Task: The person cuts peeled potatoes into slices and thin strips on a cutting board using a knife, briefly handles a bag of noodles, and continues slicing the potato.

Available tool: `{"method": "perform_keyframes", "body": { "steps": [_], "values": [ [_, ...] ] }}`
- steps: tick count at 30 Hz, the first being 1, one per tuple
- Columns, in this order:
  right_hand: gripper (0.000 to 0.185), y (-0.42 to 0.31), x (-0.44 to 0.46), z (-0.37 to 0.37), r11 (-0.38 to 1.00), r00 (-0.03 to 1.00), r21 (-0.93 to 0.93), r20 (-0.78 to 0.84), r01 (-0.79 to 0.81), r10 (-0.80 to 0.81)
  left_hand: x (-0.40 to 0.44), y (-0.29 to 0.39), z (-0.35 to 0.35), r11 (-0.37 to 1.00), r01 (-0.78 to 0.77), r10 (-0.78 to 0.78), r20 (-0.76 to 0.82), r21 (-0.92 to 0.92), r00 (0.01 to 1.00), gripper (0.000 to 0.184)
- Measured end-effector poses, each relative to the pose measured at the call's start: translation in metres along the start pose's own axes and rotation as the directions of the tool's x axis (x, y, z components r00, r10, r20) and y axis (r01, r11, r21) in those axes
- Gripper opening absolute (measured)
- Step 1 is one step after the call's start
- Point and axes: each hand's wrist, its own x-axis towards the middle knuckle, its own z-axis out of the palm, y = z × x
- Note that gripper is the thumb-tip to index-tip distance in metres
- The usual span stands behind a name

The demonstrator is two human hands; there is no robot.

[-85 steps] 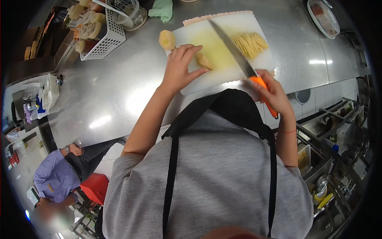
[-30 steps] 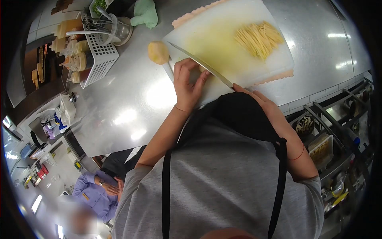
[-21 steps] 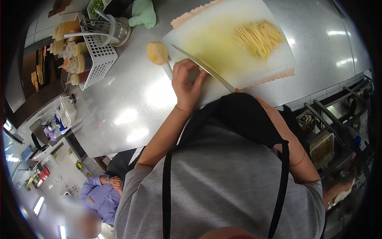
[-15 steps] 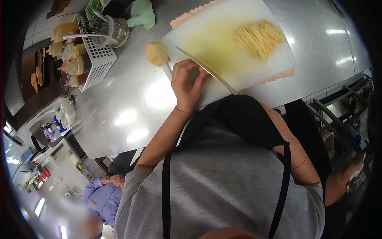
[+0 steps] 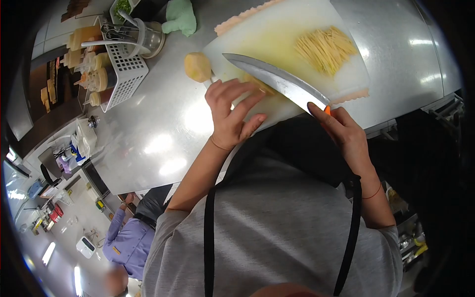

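On my feed the left hand (image 5: 230, 116) is spread, fingers apart; the potato (image 5: 257, 82) lies at its fingertips (contact unclear). I judge it firm but wet-slick, best pinched by its sides; my right hand (image 5: 347, 132) grips the knife (image 5: 282, 81).

The bare left hand (image 5: 232, 114) is open, its fingers spread and slightly bent, thumb apart; the bare right hand (image 5: 345, 132) curls in a closed grip.
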Motion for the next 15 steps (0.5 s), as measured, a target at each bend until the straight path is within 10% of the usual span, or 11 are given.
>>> {"method": "perform_keyframes", "body": {
  "steps": [9,13,15],
  "values": [
    [0.051,-0.005,-0.007,-0.009,0.995,0.996,-0.033,0.017,0.093,-0.093,0.035,-0.002,0.006,0.995,-0.064,0.033,0.350,0.078,0.936,0.038],
    [0.049,0.007,-0.003,-0.006,0.998,0.998,-0.024,0.007,0.062,-0.062,0.053,-0.008,-0.016,0.949,0.038,-0.065,0.076,0.313,0.995,0.044],
    [0.042,0.016,0.000,0.001,0.962,0.994,0.267,-0.111,0.050,-0.021,0.049,-0.009,-0.020,0.941,0.089,-0.077,-0.051,0.327,0.996,0.046]
  ]
}}
